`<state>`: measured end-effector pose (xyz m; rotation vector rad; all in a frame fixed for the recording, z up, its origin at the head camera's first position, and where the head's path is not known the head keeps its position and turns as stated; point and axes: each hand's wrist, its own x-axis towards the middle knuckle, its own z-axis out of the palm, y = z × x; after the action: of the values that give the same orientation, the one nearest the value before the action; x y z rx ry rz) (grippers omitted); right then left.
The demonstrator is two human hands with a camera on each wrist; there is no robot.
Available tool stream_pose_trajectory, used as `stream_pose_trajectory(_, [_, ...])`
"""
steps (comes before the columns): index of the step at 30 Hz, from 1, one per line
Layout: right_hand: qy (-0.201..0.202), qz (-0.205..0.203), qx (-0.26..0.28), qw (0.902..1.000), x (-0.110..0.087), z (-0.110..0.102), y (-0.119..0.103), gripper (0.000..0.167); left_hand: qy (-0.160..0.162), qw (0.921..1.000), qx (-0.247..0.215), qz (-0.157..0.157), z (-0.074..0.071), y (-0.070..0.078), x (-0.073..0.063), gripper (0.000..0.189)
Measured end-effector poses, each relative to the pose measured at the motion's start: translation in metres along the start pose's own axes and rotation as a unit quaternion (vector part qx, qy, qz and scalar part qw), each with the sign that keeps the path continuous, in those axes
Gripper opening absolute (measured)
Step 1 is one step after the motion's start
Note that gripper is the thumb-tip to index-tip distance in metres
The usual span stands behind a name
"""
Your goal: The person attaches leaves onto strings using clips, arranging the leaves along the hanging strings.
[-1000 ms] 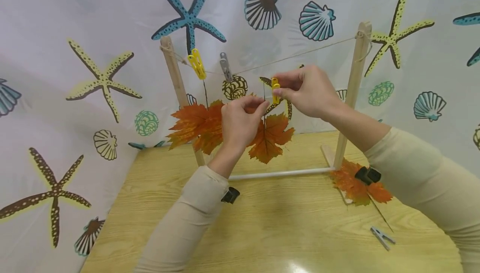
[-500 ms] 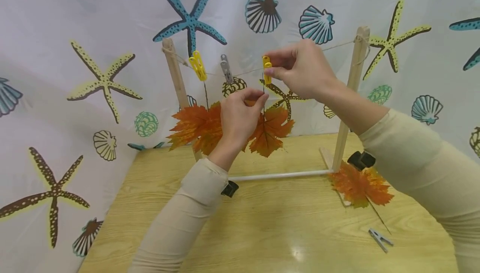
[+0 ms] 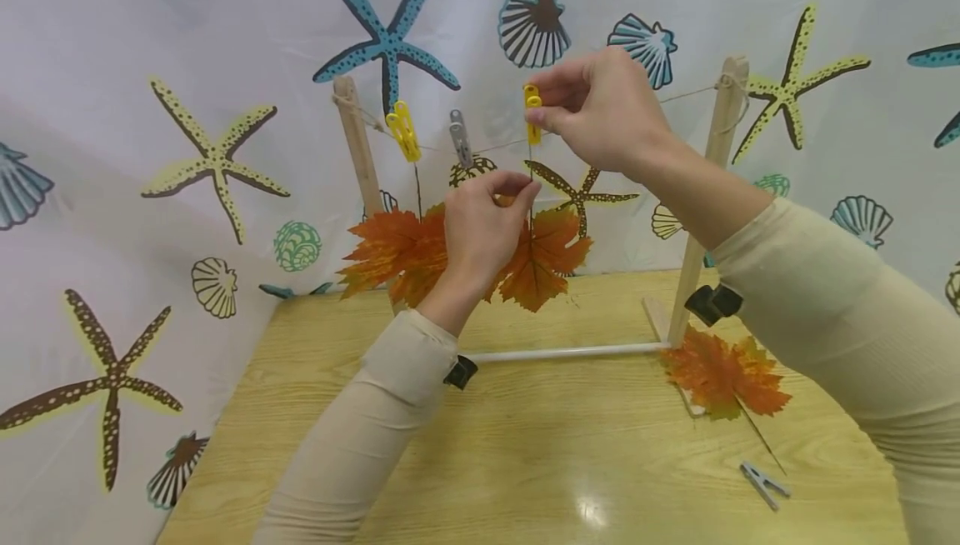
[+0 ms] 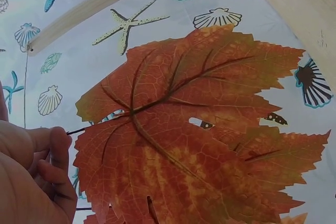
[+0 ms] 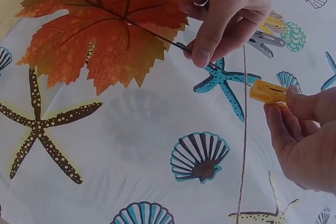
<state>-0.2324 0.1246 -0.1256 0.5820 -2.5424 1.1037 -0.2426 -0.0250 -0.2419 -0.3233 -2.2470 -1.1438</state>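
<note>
In the head view my left hand (image 3: 487, 224) pinches the thin dark stem of an orange artificial maple leaf (image 3: 538, 266), its blade hanging below the fingers. My right hand (image 3: 611, 116) pinches a yellow clothespin (image 3: 532, 127) between thumb and fingers, at the top of that stem and by the twine (image 3: 497, 147). In the right wrist view the clothespin's tip (image 5: 257, 91) lies just beside the twine; whether it grips the stem I cannot tell. A second yellow clothespin (image 3: 403, 135) holds another leaf (image 3: 397, 249) on the twine, and a grey clothespin (image 3: 460, 138) sits beside it.
Two wooden posts (image 3: 356, 145) carry the twine, joined low down by a white rod (image 3: 570, 353). A loose maple leaf (image 3: 723, 374) and a grey clothespin (image 3: 763, 482) lie on the wooden table (image 3: 525, 453) at right. Behind hangs a shell-and-starfish-patterned cloth (image 3: 225, 20).
My right hand has risen and moved left with the yellow clothespin, from beside the stem to its top by the twine. My left hand keeps its pinch on the stem, almost still.
</note>
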Motion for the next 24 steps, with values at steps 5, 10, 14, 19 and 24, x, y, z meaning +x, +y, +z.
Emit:
stream_pose_trajectory(5, [-0.013,0.026,0.017,0.9994,0.007,0.001,-0.005,0.029,0.005,1.0000,0.001,-0.002,-0.001,0.002,0.003,0.022])
stream_pose_trajectory(10, [-0.019,0.031,0.009,0.9993,0.009,0.004,-0.005,0.027,0.008,1.0000,0.001,-0.002,0.002,0.001,0.003,0.021])
stream_pose_trajectory(14, [-0.035,0.043,0.006,0.9984,0.010,0.005,0.000,0.026,0.013,0.9999,-0.004,0.003,0.002,0.000,0.003,0.020])
stream_pose_trajectory(19, [-0.044,0.044,0.006,0.9980,0.012,0.006,0.004,0.025,0.012,0.9999,-0.004,0.011,0.001,0.002,0.006,0.019])
stream_pose_trajectory(24, [-0.056,0.047,0.003,0.9973,0.015,0.007,0.005,0.024,0.018,0.9998,-0.008,0.007,0.001,0.002,0.008,0.018])
